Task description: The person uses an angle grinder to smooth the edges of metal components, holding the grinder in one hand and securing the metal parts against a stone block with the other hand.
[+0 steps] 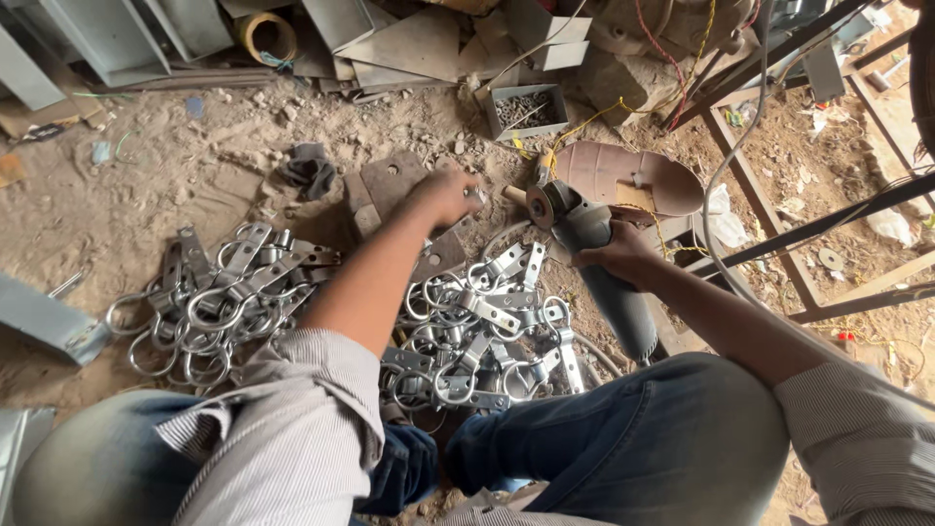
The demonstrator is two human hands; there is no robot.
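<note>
I crouch over a dirt floor. My left hand point(448, 192) reaches forward and is shut on a small metal ring bracket point(476, 195), held on a flat rusty metal plate point(390, 185). Gripped in my right hand point(618, 255) is the grey body of an angle grinder point(596, 255), its disc point(541, 206) pointing toward the bracket, a short gap away. Two heaps of shiny ring brackets lie below: one at left point(214, 302) and one between my arms point(482, 326).
A small metal tray of bolts point(526, 109) sits beyond the grinder. Scrap sheet metal point(409, 44) and a tape roll point(268, 37) line the far edge. A metal frame point(808, 229) and cables point(726, 195) stand at right. A sandal point(628, 177) lies behind the grinder.
</note>
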